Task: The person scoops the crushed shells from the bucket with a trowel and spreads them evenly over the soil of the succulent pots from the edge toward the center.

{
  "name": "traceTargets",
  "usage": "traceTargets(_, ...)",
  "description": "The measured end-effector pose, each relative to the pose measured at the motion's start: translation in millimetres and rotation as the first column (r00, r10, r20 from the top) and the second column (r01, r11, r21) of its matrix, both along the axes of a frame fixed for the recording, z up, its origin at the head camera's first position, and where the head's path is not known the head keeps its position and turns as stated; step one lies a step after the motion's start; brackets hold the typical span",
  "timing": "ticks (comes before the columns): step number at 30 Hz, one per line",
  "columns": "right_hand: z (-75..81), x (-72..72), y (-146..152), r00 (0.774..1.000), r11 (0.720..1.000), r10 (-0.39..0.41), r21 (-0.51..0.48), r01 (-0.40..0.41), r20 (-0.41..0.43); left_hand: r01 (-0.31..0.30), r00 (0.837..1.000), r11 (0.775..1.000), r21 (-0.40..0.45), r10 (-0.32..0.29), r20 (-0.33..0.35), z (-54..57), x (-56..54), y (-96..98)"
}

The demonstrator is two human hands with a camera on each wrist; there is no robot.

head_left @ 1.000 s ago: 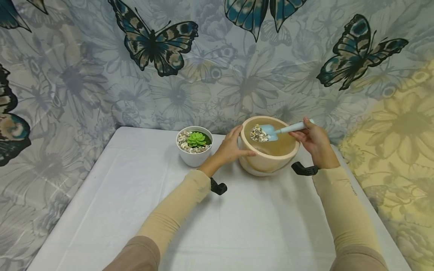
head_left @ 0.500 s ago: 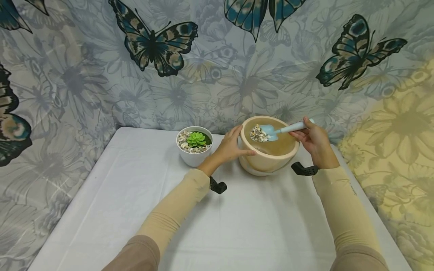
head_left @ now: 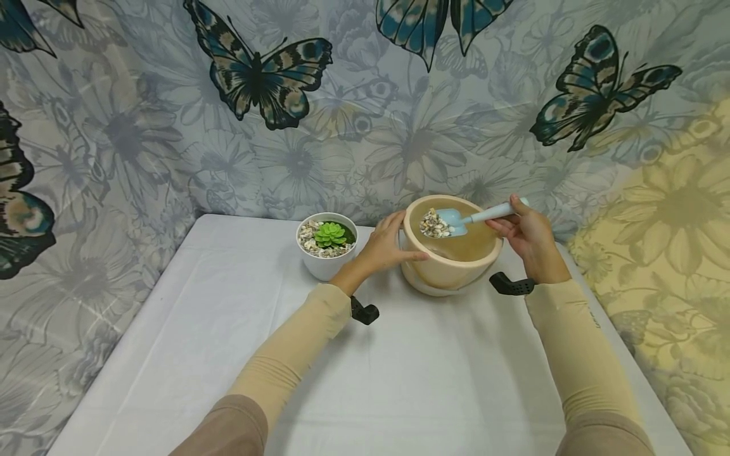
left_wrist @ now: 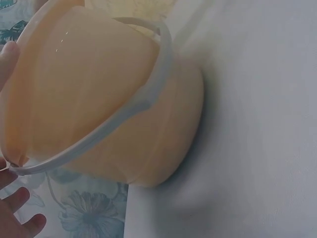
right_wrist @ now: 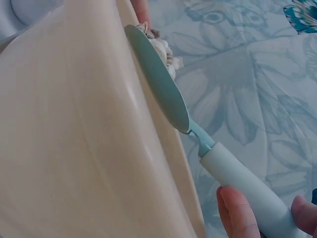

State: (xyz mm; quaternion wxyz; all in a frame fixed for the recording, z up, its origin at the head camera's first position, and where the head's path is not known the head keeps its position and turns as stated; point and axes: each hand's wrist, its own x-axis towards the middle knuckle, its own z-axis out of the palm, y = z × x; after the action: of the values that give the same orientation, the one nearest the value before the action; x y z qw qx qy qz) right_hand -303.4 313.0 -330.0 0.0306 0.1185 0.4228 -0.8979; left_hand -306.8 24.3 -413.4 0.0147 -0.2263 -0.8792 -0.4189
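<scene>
In the head view my right hand point(head_left: 533, 240) pinches the handle of a small pale blue hand trowel point(head_left: 495, 213). Its scoop carries a heap of small mixed stones point(head_left: 435, 223) and lies above the mouth of a cream bucket point(head_left: 450, 272). The right wrist view shows the trowel blade point(right_wrist: 161, 82) edge-on, close to the rim, with thumb and fingers around the handle. My left hand point(head_left: 383, 248) holds the bucket's left side at the rim, thumb toward the front. In the left wrist view the bucket's white carrying handle point(left_wrist: 124, 111) hangs down against its wall.
Left of my left hand stands a white pot point(head_left: 327, 266) with a green succulent point(head_left: 331, 235) and pebbles. A white cloth covers the table point(head_left: 433, 373). Behind it hangs a butterfly-and-flower fabric point(head_left: 302, 158), close to the bucket.
</scene>
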Motion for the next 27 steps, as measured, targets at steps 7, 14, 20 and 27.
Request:
traceTargets(7, 2.3, 0.6, -2, 1.0, 1.0, 0.0, 0.007, 0.001, -0.027, -0.011, 0.999, 1.0, -0.016, 0.012, 0.031, 0.8, -0.2, -4.0)
traceTargets(14, 7.6, 0.9, -7, 0.999, 0.999, 0.004, 0.045, -0.002, -0.043, -0.019, 0.999, 1.0, -0.022, 0.019, 0.025, 8.1, 2.8, -13.1)
traceTargets(20, 14.6, 0.8, -14, 0.998, 0.996, -0.001, 0.088, 0.007, -0.065, -0.021, 1.0, 0.999, -0.036, 0.022, 0.011, 16.2, 4.2, -20.8)
traceTargets(27, 23.0, -1.2, -24, 0.999, 0.995, -0.018, 0.096, 0.022, -0.046, -0.032, 0.999, 0.999, -0.032, 0.033, 0.03, 27.2, 6.5, -31.0)
